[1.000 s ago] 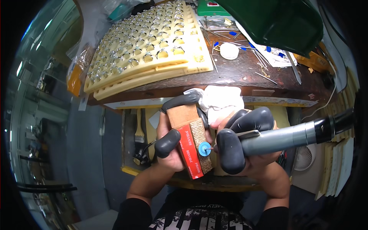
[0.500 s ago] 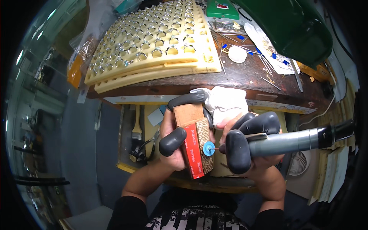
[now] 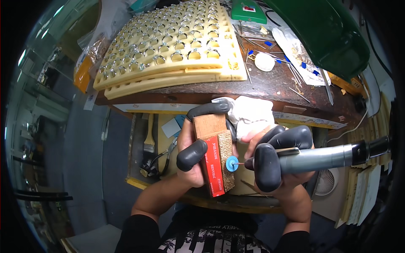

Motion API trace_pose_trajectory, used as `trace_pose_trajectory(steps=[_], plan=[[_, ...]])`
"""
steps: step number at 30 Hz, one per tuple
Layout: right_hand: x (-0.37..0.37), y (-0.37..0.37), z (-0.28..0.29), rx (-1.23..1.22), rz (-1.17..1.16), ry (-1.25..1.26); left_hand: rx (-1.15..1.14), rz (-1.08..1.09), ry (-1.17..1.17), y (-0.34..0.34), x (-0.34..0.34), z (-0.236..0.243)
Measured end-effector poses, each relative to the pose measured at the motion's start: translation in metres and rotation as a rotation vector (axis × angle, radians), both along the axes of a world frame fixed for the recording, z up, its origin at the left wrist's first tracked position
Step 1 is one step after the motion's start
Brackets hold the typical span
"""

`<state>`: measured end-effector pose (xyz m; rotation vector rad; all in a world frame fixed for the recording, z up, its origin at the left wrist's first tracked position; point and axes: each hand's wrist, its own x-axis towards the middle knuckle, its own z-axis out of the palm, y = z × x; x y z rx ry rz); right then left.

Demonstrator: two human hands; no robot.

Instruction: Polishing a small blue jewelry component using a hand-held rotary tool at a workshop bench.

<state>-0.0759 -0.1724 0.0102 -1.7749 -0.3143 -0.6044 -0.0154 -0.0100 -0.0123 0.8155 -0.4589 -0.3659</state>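
My left hand, with black rubber finger covers, is closed round a block with a red printed side and a rough gold-brown face. A plain brown wooden piece adjoins its far end, under my covered fingers; whether the two are joined, I cannot tell. My right hand, also in black covers, grips a grey rotary handpiece lying nearly level. A small blue disc on its thin shank is at the block's rough face. Between my hands, a white cloth bunches against the bench edge.
Cream trays of rings in rows fill the bench's far left. A green lamp shade overhangs the right, above thin tools, a white round piece and a green box. An open drawer below holds a brush and pliers.
The whole scene has shifted slightly in the picture. Both hands keep their grips, and the blue disc stays at the block's rough face.
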Motion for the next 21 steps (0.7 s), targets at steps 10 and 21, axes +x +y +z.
trace_pose_trajectory(steps=[10, 21], plan=[[0.002, 0.001, 0.002, 0.025, 0.036, -0.026, 0.025, 0.009, 0.017, 0.002, 0.0, 0.0], [-0.001, -0.001, 0.012, 0.033, 0.074, 0.03, 0.042, -0.015, 0.032, 0.004, 0.0, 0.002]])
